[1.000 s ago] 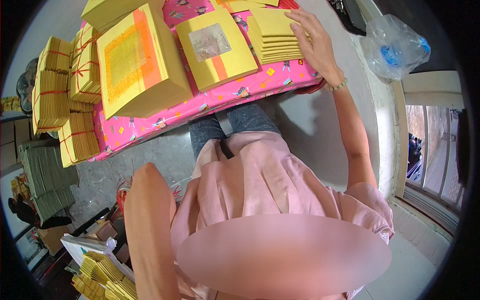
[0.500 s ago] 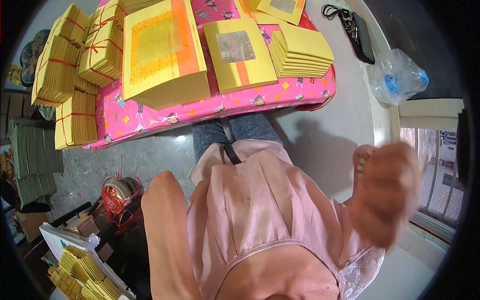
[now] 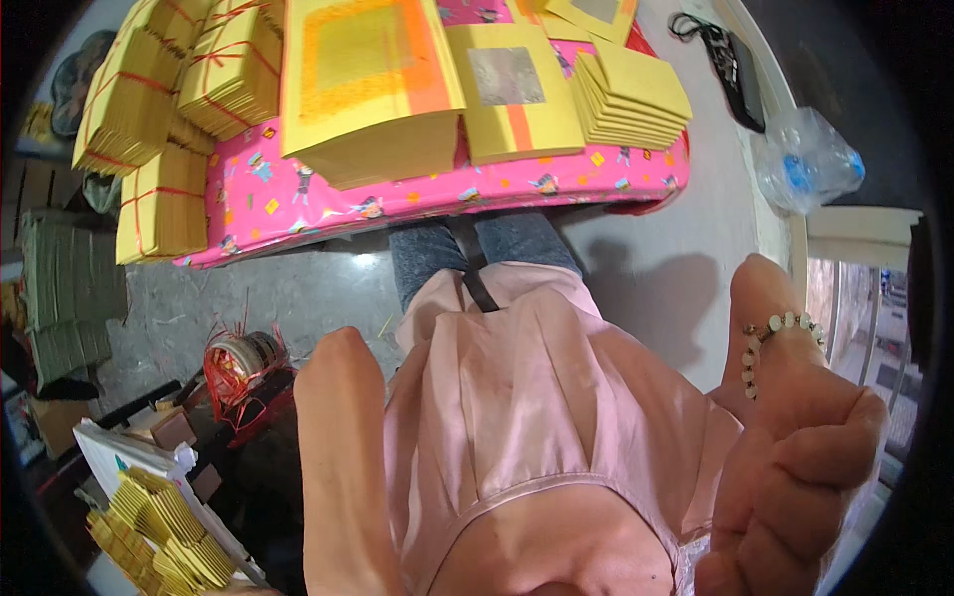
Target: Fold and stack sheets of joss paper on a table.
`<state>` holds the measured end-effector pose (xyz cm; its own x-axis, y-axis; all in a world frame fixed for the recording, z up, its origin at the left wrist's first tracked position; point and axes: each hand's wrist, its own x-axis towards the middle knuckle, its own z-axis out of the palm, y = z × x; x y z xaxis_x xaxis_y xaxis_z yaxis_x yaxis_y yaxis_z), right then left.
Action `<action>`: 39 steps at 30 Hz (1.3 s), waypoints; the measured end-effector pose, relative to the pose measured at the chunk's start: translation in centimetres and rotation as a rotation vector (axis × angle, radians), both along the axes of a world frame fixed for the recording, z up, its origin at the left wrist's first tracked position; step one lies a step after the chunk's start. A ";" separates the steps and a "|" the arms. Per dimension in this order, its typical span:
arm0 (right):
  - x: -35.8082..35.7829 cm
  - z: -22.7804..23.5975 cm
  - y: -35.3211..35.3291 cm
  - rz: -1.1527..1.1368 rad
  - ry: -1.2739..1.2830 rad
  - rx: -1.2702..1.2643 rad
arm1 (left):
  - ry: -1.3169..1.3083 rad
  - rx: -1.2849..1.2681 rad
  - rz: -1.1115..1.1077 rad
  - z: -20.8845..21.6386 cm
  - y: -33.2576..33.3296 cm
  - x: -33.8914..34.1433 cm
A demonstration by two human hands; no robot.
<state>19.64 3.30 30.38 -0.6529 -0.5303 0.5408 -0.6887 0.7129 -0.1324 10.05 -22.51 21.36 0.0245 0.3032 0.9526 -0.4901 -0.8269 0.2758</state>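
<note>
My right hand (image 3: pixel 795 497) is raised close to the camera at the lower right. Its fingers are curled in against the palm and nothing shows in them. A bracelet of pale beads (image 3: pixel 750 363) circles that wrist. My left forearm (image 3: pixel 343 467) is bent upward, its elbow pointing to the table, and the left hand lies outside the picture. Ahead, a pink patterned tabletop (image 3: pixel 397 209) bears a tall stack of yellow paper sheets (image 3: pixel 368 60) with an orange-marked frame. Beside it lie a yellow stack with a silvery square (image 3: pixel 507 74) and a fanned pile of yellow paper (image 3: pixel 636 99).
Bundles of yellow paper (image 3: pixel 234 70) tied with red string stand at the table's left. A roll of red string (image 3: pixel 243 363) and a white box (image 3: pixel 129 457) are lower left. A black bag (image 3: pixel 735 74) and a clear plastic bag (image 3: pixel 810 164) lie at the right.
My right hand has moved down and outward, nearer the camera, turning so that the beaded bracelet shows. The whole view has shifted slightly, with the table now higher in the picture.
</note>
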 end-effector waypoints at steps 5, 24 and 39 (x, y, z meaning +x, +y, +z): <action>-3.3 -3.6 -0.4 0.319 0.206 -0.217 | 0.101 0.031 0.121 2.2 -0.7 1.0; -19.5 -16.4 5.9 -0.233 -0.147 0.041 | 0.267 -0.811 2.007 -11.1 4.6 -16.8; -20.4 -16.8 7.2 -0.156 -0.293 -0.230 | 0.508 -0.958 1.857 -13.6 6.2 -19.3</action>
<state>-0.76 10.50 13.58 -0.8602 -0.2998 0.4125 -0.4840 0.7348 -0.4753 -9.24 -16.32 7.77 -0.6534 0.5293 0.5412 0.7402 0.2971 0.6032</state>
